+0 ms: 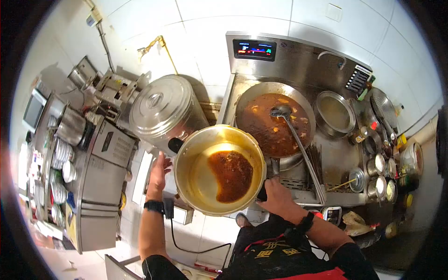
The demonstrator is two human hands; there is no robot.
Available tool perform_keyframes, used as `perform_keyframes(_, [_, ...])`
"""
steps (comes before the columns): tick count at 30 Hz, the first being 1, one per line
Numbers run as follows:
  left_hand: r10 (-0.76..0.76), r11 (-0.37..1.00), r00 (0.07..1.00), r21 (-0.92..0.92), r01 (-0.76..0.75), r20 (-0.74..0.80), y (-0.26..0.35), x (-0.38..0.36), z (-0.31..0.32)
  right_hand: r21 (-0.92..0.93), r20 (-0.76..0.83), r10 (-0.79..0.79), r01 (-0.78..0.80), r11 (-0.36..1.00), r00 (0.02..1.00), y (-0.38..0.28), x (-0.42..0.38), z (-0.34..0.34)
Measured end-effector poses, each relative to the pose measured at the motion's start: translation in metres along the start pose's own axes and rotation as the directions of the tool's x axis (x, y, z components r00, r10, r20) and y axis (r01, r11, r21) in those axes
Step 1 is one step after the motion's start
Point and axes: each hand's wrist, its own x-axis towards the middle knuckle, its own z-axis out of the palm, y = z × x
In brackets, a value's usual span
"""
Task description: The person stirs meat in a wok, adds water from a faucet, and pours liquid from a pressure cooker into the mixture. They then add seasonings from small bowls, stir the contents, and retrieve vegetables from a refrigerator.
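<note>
A deep pot [192, 175] with a gold-coloured inside tilts in front of me, a puddle of dark red-brown sauce [232, 175] pooled at its right side. My right hand [278, 198] is closed around the pot's black handle [262, 191]. On the opposite side of the rim juts a short black grip [175, 145]. My left hand [160, 171] is just left of the pot with its fingers stretched out, holding nothing. Behind the pot, a wok [242, 95] of red-brown stew with chunks sits on the stove, and a long-handled ladle [298, 140] rests in it.
A lidded steel stockpot [161, 112] stands behind on the left. Right of the wok are a steel basin [335, 114] of liquid and several seasoning containers [375, 164]. A steel cabinet [100, 186] with stacked bowls fills the left. A black cable [198, 252] hangs below my left wrist.
</note>
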Motion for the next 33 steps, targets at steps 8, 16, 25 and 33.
perform_keyframes(8, [0.316,0.721,0.946,0.667,-0.188,-0.076,-0.072,-0.203,-0.017,0.076,0.023,-0.166,0.164,0.984,0.986,0.03,-0.002,-0.018])
perform_keyframes(16, [-0.068,0.849,0.868,0.485,-0.208,0.491,-0.143,-0.3,0.154,0.146,-0.262,-0.155,0.198,0.969,0.952,0.171,-0.022,-0.049])
perform_keyframes(25, [-0.247,0.968,0.916,0.035,0.249,0.316,-0.151,-0.286,0.271,0.003,0.011,0.179,-0.18,0.984,0.984,0.224,-0.042,-0.035])
perform_keyframes(33, [-0.391,0.92,0.747,0.236,0.312,0.538,-0.118,-0.283,0.263,0.024,-0.077,0.254,-0.253,0.967,0.964,0.241,-0.052,-0.021])
